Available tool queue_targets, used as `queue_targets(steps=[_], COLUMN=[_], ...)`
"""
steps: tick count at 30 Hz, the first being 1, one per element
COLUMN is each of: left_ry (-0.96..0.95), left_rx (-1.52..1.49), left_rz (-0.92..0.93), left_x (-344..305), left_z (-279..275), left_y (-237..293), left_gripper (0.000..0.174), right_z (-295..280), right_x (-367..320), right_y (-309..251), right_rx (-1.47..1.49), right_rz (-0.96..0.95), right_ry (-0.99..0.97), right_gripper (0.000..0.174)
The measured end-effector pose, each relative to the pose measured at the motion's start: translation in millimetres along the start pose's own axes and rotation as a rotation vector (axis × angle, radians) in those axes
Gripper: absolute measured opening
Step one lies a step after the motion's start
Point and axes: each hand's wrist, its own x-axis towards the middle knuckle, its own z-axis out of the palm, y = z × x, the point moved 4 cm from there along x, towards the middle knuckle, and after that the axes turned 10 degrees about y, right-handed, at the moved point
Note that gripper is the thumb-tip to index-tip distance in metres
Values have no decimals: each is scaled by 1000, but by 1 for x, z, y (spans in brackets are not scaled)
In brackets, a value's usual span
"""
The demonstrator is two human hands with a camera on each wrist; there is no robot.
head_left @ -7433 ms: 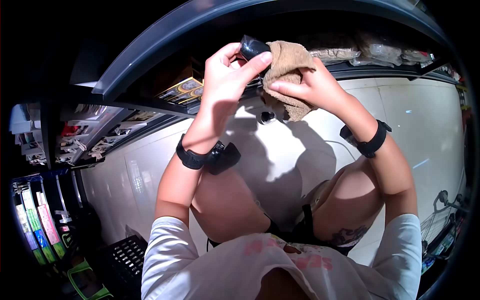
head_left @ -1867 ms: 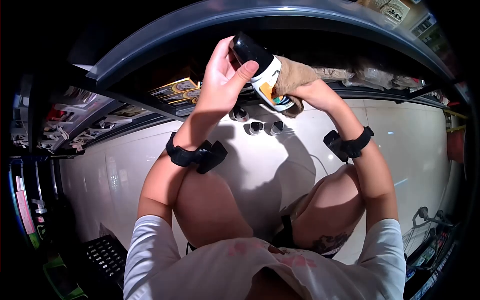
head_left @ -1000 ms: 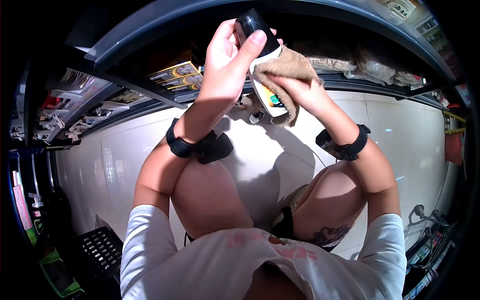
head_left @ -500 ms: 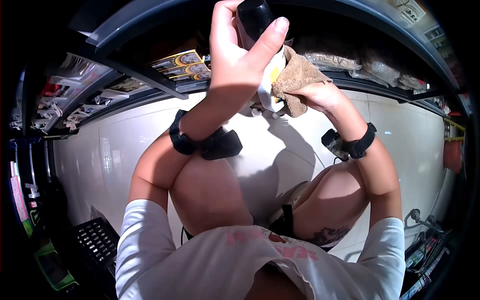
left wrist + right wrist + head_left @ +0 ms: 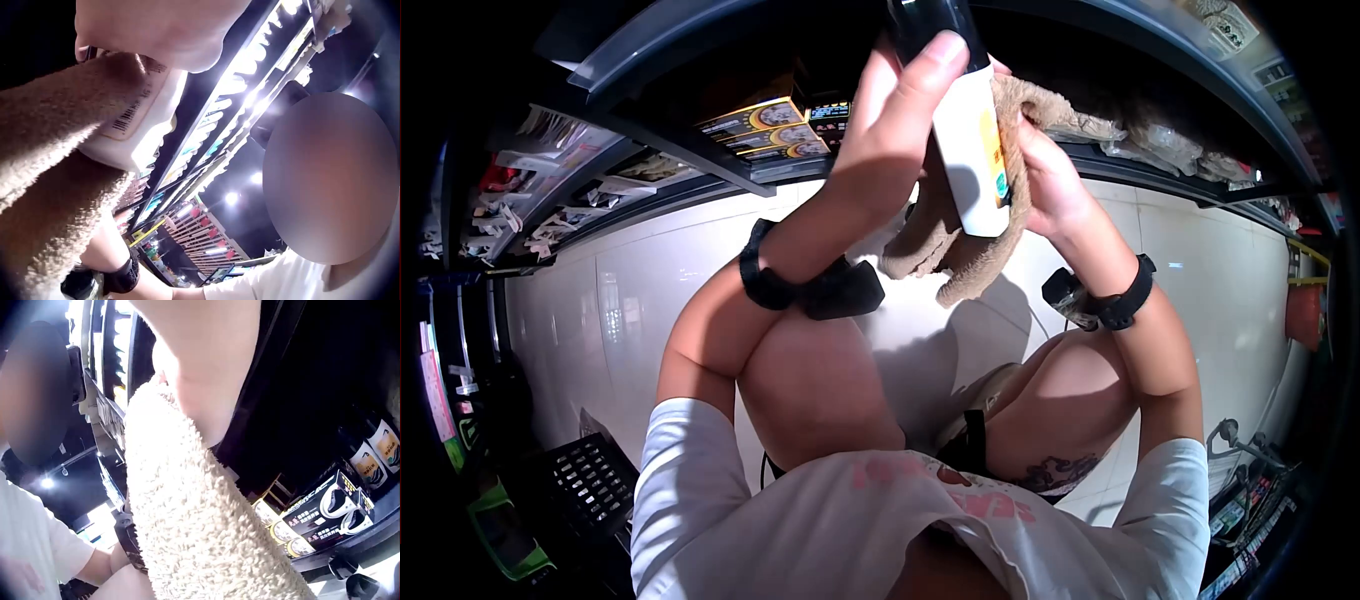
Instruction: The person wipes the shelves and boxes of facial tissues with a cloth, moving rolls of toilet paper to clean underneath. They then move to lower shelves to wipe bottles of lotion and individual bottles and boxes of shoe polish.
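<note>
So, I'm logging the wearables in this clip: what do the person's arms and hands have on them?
The left hand and right hand are bare, with no gloves. Each wrist wears a black band, the left strap and the right strap, each carrying a small black camera block. The forearms are uncovered; short white sleeves cover only the upper arms.

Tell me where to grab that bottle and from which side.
I'd take the bottle by its lower white body, from the side facing the person. The left hand grips it just below the black cap, and the cloth under the right hand covers its far side, leaving only that near face bare.
</note>
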Motion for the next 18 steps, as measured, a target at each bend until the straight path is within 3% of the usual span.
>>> queue_targets(steps=[1,2,4,6,8,10,12,14,16,18], left_ry=[97,96,-81,-61,-34,-2,-17,-19,-5,50], left_rx=[391,387,397,375,474,414,550,572,554,508], left_rz=[79,77,70,53,229,258,255,258,102,101], left_x=[3,4,4,4,6,9,11,11,10,9], left_z=[-9,-12,-6,-4,-6,-9,-15,-16,-15,-14], left_y=[1,2,4,5,3,3,5,8,7,8], left_gripper=[35,35,41,39,38,37,37,39,27,25], right_z=[4,9,14,10,4,3,2,4,4,8], right_x=[0,-1,-2,-2,-2,-3,-4,-3,-3,-4], right_y=[-4,-7,-6,-8,-7,-10,-13,-15,-22,-21], right_rx=[-69,-139,-227,-315,-396,-424,-634,-616,-885,-843], right_rz=[-43,-85,-100,-116,0,9,-22,-89,-188,-217], right_ry=[53,106,198,282,279,287,323,354,298,345], right_gripper=[44,44,44,45,48,48,47,42,39,33])
